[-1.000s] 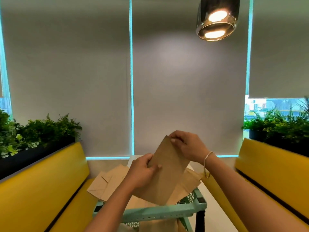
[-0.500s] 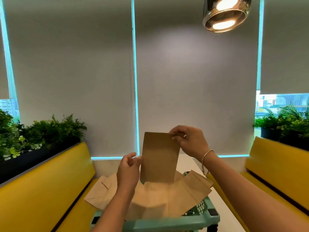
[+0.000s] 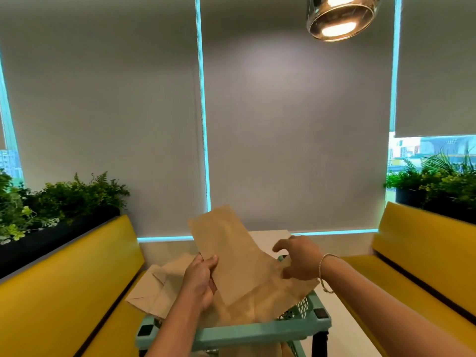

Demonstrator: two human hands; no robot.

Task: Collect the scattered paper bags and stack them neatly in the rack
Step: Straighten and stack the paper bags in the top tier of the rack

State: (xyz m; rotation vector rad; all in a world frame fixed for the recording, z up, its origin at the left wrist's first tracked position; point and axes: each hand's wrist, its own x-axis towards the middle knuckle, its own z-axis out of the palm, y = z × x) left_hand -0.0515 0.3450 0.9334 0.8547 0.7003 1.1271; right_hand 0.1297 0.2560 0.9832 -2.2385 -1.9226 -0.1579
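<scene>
Since half a second ago the paper bag (image 3: 233, 256) has passed from right hand (image 3: 298, 258) to left hand (image 3: 199, 279), whose grip pinches its left edge; the right hangs open beside it. Yellow benches (image 3: 64, 279) flank a white tabletop (image 3: 268, 238) below grey blinds (image 3: 296, 124). Held above the green rack (image 3: 257, 333), the bag's long axis tilts up-left.

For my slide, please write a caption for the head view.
Left hand holds a flat brown paper bag above the mint-green plastic rack.

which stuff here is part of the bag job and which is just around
Job: held paper bag in left hand; loose paper bags; teal rack; right hand.
Just around: yellow benches, planters, pendant lamp, roller blinds.
</scene>
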